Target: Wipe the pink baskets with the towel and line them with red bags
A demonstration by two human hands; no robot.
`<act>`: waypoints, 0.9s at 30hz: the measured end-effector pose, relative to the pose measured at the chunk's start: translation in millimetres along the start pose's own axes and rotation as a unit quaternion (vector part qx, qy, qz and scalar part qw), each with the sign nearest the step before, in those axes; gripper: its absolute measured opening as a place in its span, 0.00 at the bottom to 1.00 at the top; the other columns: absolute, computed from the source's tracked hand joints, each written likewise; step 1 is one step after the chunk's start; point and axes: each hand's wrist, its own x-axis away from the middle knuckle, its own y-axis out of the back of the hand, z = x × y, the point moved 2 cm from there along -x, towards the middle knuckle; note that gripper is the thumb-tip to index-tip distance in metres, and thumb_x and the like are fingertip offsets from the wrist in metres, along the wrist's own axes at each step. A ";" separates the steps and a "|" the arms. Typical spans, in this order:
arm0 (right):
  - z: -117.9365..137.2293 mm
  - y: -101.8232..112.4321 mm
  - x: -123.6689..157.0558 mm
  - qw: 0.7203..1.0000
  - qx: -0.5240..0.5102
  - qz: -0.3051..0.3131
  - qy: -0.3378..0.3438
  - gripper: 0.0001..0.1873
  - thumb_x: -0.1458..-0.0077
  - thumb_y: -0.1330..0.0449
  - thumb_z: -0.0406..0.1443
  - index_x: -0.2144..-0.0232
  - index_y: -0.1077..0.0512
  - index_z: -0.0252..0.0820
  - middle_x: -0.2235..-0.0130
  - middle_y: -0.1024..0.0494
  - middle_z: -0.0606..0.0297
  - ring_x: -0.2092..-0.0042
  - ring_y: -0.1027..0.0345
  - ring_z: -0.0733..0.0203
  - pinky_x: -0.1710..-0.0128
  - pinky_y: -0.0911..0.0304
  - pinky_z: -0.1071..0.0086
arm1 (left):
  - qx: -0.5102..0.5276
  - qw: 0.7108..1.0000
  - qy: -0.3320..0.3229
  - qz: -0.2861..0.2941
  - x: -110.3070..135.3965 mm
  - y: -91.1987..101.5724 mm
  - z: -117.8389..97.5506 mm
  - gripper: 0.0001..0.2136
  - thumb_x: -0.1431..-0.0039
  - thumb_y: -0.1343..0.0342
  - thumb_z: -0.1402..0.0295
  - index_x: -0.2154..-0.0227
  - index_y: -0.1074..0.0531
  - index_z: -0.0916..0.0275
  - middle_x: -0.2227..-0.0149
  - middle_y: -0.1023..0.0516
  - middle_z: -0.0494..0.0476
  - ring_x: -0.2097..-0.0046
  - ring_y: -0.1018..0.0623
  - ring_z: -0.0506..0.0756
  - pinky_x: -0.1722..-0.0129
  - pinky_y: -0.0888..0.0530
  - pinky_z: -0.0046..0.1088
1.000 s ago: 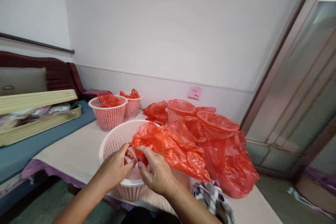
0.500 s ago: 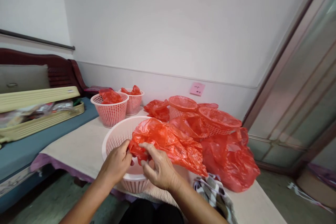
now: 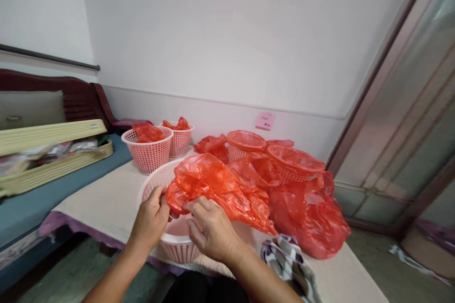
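Observation:
Both my hands hold a crumpled red plastic bag (image 3: 216,189) over a pale pink perforated basket (image 3: 156,182) at the near edge of the table. My left hand (image 3: 151,218) pinches the bag's left edge above the basket's rim. My right hand (image 3: 209,227) grips the bag's lower edge just to the right, fingers curled. The bag covers most of the basket's mouth and trails off to the right.
Two pink baskets (image 3: 147,149) with red bags inside stand at the back left. Two more bag-lined baskets (image 3: 295,163) and a heap of red bags (image 3: 309,218) lie to the right. A patterned cloth (image 3: 291,265) hangs at the table's near edge. A yellow case (image 3: 53,151) sits on the left.
The bag has been drawn left and spread further over the basket's mouth. My left hand moved left toward the rim; my right hand stayed close under the bag.

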 end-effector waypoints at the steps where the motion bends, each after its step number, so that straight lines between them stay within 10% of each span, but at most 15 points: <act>1: 0.5 1.0 1.2 1.000 0.013 -0.005 0.000 0.14 0.41 0.46 0.31 0.52 0.28 0.40 0.58 0.24 0.58 0.57 0.30 0.54 0.57 0.35 0.62 | 0.007 1.000 0.003 -0.010 -1.7 -0.5 1.8 0.04 0.41 0.54 0.66 0.67 0.34 0.55 0.76 0.23 0.46 0.76 0.23 0.54 0.73 0.30 0.28; 15: -8.2 22.1 35.1 0.963 -0.003 -0.268 -0.030 0.24 0.39 0.49 0.24 0.42 0.36 0.42 0.49 0.29 0.53 0.46 0.32 0.55 0.49 0.32 0.62 | 0.093 0.995 0.003 -0.048 -9.8 -2.9 10.4 0.07 0.39 0.52 0.60 0.64 0.33 0.56 0.79 0.26 0.46 0.77 0.26 0.54 0.74 0.30 0.28; 22: -17.0 8.1 21.4 0.981 0.003 -0.171 -0.096 0.31 0.41 0.44 0.30 0.36 0.42 0.37 0.46 0.26 0.47 0.50 0.27 0.49 0.53 0.29 0.56 | 0.102 0.995 -0.002 -0.021 -8.7 -3.9 11.5 0.09 0.40 0.51 0.59 0.63 0.33 0.57 0.77 0.26 0.47 0.77 0.26 0.53 0.75 0.29 0.28; 27: -11.1 -0.9 21.3 0.986 -0.013 -0.135 -0.096 0.18 0.48 0.48 0.26 0.56 0.27 0.38 0.63 0.24 0.58 0.62 0.28 0.55 0.62 0.34 0.65 | 0.110 0.994 0.007 -0.006 -7.1 -2.5 5.4 0.09 0.38 0.52 0.59 0.64 0.33 0.57 0.76 0.27 0.47 0.78 0.27 0.52 0.76 0.30 0.27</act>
